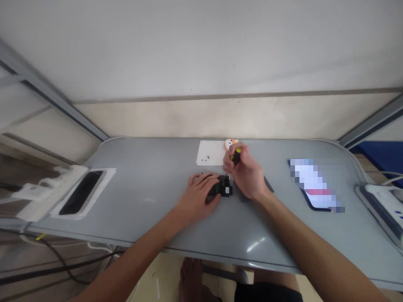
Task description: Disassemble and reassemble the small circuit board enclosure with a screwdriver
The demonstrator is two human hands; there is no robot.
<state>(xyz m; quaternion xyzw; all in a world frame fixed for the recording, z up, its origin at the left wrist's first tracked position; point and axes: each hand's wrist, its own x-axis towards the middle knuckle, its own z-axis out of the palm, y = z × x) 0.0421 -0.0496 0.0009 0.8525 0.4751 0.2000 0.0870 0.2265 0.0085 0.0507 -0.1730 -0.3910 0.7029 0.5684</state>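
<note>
My left hand [199,193] lies on the grey table [151,209] with its fingers closed on a small black device [224,187] and holds it down. My right hand [246,173] is closed round a screwdriver [235,156] with a black and yellow handle, held upright with its tip down on the device. Just behind the hands lies a white sheet of paper [210,152] with a few tiny dark screws on it. A small orange and white object [230,143] sits at the paper's right corner.
A phone [317,189] with a lit screen lies to the right. A white power strip [382,206] sits at the right edge. On the left lies a white tray [82,193] with a black oblong insert, next to white blocks. A wall stands behind the table.
</note>
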